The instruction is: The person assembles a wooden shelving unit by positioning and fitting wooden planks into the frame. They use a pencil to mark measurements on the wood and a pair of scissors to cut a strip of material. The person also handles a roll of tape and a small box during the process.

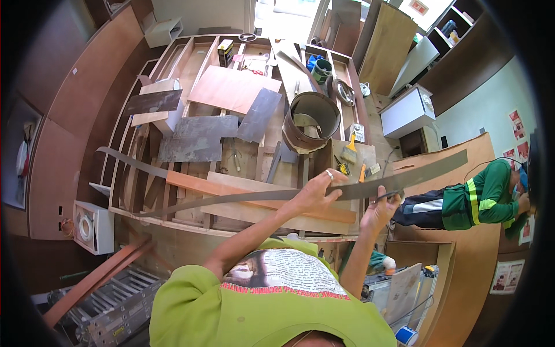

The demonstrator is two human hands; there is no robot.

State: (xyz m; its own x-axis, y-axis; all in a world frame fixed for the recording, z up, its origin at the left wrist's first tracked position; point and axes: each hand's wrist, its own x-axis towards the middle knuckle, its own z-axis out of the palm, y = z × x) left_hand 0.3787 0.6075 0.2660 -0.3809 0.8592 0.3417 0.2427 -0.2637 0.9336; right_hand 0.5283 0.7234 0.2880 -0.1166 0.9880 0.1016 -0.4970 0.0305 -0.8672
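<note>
Left hand (pixel 317 194) closed over long grey laminate strip (pixel 277 196), fingers on top, ring visible. Right hand (pixel 378 209) pinching same strip's lower edge near 3 o'clock; small dark tool in grip, hard to make out. Strip running 9 to 2 o'clock across wooden frame (pixel 173 217). Rolled laminate coil (pixel 312 118) at 12. Co-worker in green (pixel 485 199) at 3 o'clock, partly cut off. Ladder (pixel 115 306) at 7.

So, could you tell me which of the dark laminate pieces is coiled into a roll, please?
The brown laminate sheet standing upright as an open cylinder behind the paintbrush; the grey rectangular sheets lie flat on the wooden frame.
</note>
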